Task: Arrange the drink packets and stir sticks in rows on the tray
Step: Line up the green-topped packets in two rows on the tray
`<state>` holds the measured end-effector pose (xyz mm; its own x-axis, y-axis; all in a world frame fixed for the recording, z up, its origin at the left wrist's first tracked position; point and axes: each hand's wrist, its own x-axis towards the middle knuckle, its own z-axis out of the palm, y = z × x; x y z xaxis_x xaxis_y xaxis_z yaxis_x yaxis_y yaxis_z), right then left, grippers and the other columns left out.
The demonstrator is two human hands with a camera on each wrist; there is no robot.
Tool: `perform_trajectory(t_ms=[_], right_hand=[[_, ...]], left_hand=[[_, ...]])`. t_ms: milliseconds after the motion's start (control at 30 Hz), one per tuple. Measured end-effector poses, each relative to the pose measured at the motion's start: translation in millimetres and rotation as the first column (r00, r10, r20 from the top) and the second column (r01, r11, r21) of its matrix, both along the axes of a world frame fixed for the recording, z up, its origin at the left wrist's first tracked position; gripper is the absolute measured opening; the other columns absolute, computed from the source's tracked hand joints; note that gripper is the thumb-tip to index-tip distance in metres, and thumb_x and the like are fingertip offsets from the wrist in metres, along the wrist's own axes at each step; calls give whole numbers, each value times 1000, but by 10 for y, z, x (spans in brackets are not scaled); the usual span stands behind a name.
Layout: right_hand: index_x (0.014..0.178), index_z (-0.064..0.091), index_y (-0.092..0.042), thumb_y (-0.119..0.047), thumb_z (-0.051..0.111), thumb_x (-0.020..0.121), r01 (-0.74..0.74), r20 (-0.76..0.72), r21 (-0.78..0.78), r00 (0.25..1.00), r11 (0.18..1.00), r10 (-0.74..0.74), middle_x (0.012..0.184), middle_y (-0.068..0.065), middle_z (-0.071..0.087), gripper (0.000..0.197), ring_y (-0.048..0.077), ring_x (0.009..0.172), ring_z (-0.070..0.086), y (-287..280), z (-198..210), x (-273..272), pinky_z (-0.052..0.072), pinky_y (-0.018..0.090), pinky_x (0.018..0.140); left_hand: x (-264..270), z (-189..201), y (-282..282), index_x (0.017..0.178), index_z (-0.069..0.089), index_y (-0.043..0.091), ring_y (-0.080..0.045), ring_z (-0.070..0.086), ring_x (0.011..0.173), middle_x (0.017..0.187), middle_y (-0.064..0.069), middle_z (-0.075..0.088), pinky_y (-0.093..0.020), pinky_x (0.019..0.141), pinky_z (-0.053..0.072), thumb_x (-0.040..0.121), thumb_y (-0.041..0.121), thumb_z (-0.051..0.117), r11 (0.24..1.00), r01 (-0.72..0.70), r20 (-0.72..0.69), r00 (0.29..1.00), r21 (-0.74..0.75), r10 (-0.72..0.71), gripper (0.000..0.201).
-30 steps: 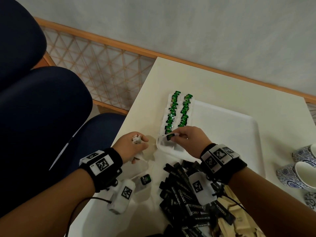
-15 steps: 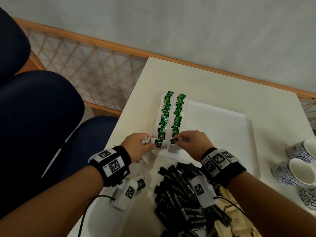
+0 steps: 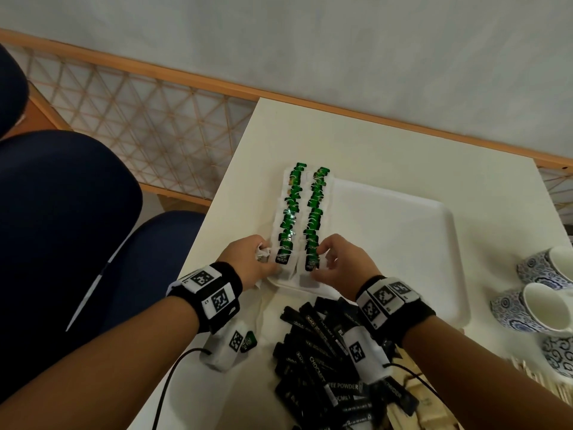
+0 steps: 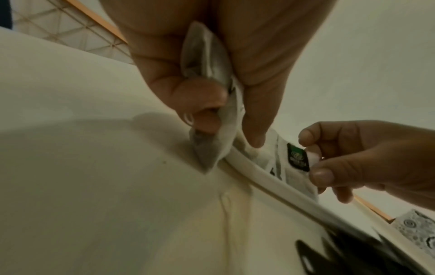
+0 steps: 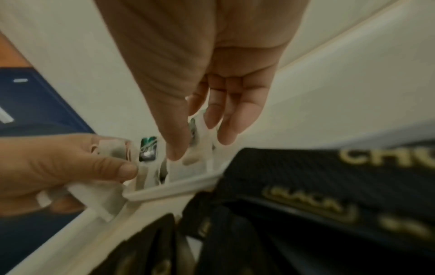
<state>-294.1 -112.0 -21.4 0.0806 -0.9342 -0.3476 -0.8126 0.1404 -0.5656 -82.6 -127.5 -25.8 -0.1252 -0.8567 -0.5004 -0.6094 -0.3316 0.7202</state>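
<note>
Head view: left hand point(image 3: 248, 262) bunches spare tea bags point(image 3: 263, 259); right hand point(image 3: 341, 268) pinches row-end packet point(image 3: 311, 263). Left wrist alone shows tray rim point(image 4: 270, 178) under both.

Both hands, left hand point(image 3: 248, 262) and right hand point(image 3: 341, 265), touch the nearest green-tagged tea bags point(image 3: 305, 212) on the white tray point(image 3: 403, 243).

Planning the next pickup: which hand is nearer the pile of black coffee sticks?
Right. The right hand is at the tray's near edge, its wrist directly above the black coffee sticks. The left hand holds tea bags at the tray's left corner, farther off.
</note>
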Motion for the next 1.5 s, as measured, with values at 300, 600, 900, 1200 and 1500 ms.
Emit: perform_trajectory(t_ms=[300,600,900,1200,1500], right_hand=[[102,35,-23,-45,73,76,-52,-99,-28,994,998,50,80,-2,59,51,17,67,55,46,-82,103,49,29,61],[108,35,-27,-55,77,67,-2,-64,-61,998,998,-2,86,-14,46,65,8,71,50,4,-7,46,48,27,68],[113,52,-31,-40,78,70,-223,262,-190,927,956,268,109,-12,53,51,0,88,54,127,319,378,42,11,70],[102,62,-28,-32,79,75,-276,215,-310,912,910,350,104,-9,53,32,4,83,53,189,291,502,41,10,70],[79,66,-21,-8,65,87,169,558,-6,818,986,-137,57,-14,64,15,-3,52,56,95,369,396,43,12,55]], left_hand=[[-25,-59,-31,101,51,21,-19,60,85,94,2,58,-41,78,56,70,32,82,989,138,166,978,-49,-129,45],[45,41,-19,98,51,20,-14,61,71,93,0,58,-26,54,50,72,34,81,999,-19,39,999,-35,20,42],[92,293,115,110,55,8,-13,49,40,74,-8,59,-17,37,36,100,31,44,946,-243,-520,791,215,321,27],[-17,339,175,108,53,5,-17,49,46,74,-11,53,-23,40,39,101,28,40,914,-219,-609,690,342,393,27],[100,319,236,96,62,10,-12,49,50,69,-4,60,-17,36,33,83,16,70,969,-116,-593,773,219,226,16]])
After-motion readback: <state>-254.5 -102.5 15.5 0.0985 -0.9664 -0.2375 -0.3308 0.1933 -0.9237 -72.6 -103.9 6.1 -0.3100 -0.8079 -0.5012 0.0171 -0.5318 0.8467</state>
